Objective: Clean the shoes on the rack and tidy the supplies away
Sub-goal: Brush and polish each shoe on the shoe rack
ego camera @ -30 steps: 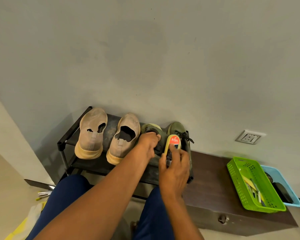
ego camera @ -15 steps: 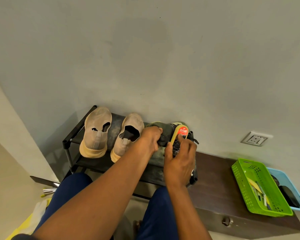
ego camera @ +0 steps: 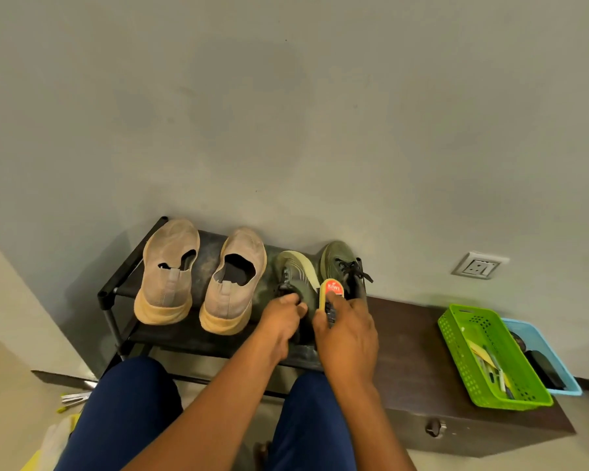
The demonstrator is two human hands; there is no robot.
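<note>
From the left, the rack [ego camera: 114, 294] is a black tube frame with a dark, dusty fabric shelf. It carries two tan shoes [ego camera: 233, 283], knit uppers with thick yellowish soles, heels toward me, toes at the wall. I judge these not yet treated: the fabric looks grey with dust.

Next comes the green shoe [ego camera: 295, 277], tipped onto its side so that its pale sole edge faces up and right. Its long axis runs from me toward the wall. My left hand [ego camera: 281, 322] grips its heel end, fingers curled over the collar, and steadies it.

My right hand [ego camera: 346, 334] sits just right of that shoe, touching it. Thumb and fingers pinch the polish sponge [ego camera: 332, 288], an oval applicator with an orange label and a yellow rim; the sponge face presses against the shoe's side wall. The right hand is the working hand. The coming stroke, as I judge it, runs along the shoe's long axis, away from the fingers toward the toe.

The second green shoe [ego camera: 342, 266] stands upright just beyond, black laces loose.

Further right, a dark wooden bench [ego camera: 412, 362] holds a green basket [ego camera: 456, 338] of perforated plastic with small supplies inside, and a blue basket [ego camera: 538, 338] touching it behind.
</note>
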